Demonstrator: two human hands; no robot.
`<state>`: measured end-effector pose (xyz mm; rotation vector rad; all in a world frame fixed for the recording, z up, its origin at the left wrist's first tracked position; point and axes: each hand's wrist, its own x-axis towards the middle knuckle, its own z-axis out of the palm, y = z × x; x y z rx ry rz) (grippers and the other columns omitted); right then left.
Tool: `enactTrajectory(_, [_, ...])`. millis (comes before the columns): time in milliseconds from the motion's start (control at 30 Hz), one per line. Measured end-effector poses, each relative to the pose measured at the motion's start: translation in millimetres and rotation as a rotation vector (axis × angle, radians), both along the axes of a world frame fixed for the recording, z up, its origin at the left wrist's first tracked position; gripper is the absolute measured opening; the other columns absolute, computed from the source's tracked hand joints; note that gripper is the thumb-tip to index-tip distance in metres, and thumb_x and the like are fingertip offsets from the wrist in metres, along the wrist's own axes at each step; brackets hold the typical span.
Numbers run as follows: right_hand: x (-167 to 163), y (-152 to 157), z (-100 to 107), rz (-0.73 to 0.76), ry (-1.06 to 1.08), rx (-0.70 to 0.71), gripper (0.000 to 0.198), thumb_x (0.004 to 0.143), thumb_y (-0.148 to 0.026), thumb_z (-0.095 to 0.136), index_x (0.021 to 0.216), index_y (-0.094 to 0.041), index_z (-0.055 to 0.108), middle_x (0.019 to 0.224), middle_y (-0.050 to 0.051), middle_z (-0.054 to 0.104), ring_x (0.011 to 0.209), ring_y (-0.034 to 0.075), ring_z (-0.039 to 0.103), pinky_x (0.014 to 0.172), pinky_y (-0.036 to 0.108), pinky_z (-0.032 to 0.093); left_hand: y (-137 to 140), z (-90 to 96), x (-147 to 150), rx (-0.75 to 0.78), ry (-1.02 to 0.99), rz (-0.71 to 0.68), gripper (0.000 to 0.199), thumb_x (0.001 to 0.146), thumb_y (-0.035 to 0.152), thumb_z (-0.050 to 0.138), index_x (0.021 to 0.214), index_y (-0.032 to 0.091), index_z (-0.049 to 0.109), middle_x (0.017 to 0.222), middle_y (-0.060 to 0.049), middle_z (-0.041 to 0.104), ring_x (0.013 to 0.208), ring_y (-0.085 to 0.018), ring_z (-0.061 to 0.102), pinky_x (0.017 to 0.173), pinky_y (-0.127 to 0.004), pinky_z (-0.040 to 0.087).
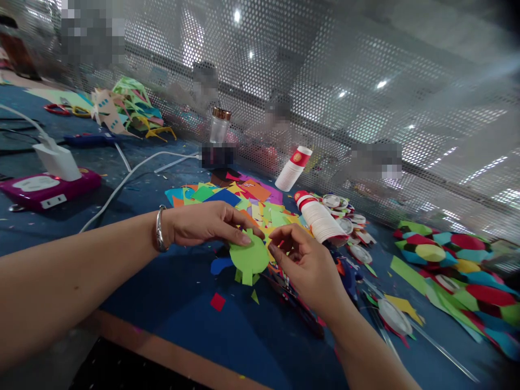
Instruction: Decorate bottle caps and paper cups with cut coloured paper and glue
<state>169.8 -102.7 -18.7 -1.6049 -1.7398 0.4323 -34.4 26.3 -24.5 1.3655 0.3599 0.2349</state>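
Note:
A light green paper cutout (pixel 248 259), rounded with a small tab at its lower edge, is pinched between the thumb and fingers of my left hand (pixel 215 225). Just right of the cutout, my right hand (pixel 303 260) is curled, thumb and forefinger drawn close together at the paper's edge. Whether anything is between those fingertips I cannot make out. Behind both hands lies a heap of coloured paper scraps (pixel 258 195). A red paper square (pixel 218 301) and a blue paper piece (pixel 221 265) lie on the blue table below the cutout.
Stacked paper cups stand upright (pixel 290 170) and lie sideways (pixel 320 219) behind the right hand. Coloured paper crafts (pixel 450 254) sit at far right. A magenta power strip (pixel 49 189) with a white charger (pixel 57 157), its cable, and a glass jar (pixel 219 127) are beyond the left arm.

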Motion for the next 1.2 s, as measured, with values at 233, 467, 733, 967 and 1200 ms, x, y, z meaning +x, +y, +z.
enactTrajectory(233, [3, 2, -9, 0.100, -0.101, -0.112, 0.009, 0.092, -0.016, 0.059, 0.093, -0.021, 0.067, 0.086, 0.001, 0.069, 0.072, 0.016, 0.062, 0.065, 0.029, 0.047, 14, 7.0, -5, -0.043, -0.051, 0.258, 0.023, 0.078, 0.022, 0.082, 0.099, 0.018, 0.074, 0.096, -0.001, 0.074, 0.081, -0.010, 0.066, 0.073, -0.020, 0.049])
enactTrajectory(467, [-6, 2, -12, 0.190, -0.252, -0.126, 0.017, 0.088, -0.008, 0.061, 0.097, -0.019, 0.070, 0.093, 0.004, 0.071, 0.082, 0.018, 0.064, 0.072, 0.030, 0.047, 15, 4.5, -5, -0.083, -0.054, 0.235, 0.015, 0.076, 0.022, 0.083, 0.086, 0.016, 0.073, 0.089, 0.000, 0.072, 0.080, -0.010, 0.064, 0.076, -0.021, 0.048])
enactTrajectory(733, [-15, -2, -12, 0.253, -0.320, -0.158, 0.014, 0.088, -0.022, 0.068, 0.102, -0.021, 0.072, 0.104, 0.008, 0.070, 0.089, 0.024, 0.065, 0.080, 0.039, 0.050, 13, 6.1, -5, -0.076, -0.046, 0.247, 0.015, 0.076, 0.021, 0.082, 0.086, 0.017, 0.071, 0.088, 0.002, 0.071, 0.080, -0.009, 0.063, 0.074, -0.020, 0.047])
enactTrajectory(967, [-21, -2, -16, 0.262, -0.363, -0.149, 0.012, 0.090, -0.013, 0.059, 0.087, -0.021, 0.067, 0.089, 0.006, 0.067, 0.079, 0.021, 0.064, 0.074, 0.037, 0.049, 17, 1.2, -5, -0.055, -0.054, 0.247, 0.018, 0.076, 0.024, 0.084, 0.087, 0.018, 0.072, 0.090, 0.002, 0.070, 0.084, -0.009, 0.063, 0.077, -0.020, 0.046])
enactTrajectory(1200, [-4, -3, 0, 0.157, -0.103, -0.083, 0.009, 0.096, -0.023, 0.060, 0.089, -0.021, 0.066, 0.087, 0.002, 0.065, 0.079, 0.017, 0.060, 0.070, 0.032, 0.046, 20, 2.9, -9, 0.003, -0.007, 0.300, 0.017, 0.078, 0.026, 0.082, 0.088, 0.017, 0.071, 0.089, 0.002, 0.068, 0.081, -0.011, 0.060, 0.079, -0.024, 0.046])
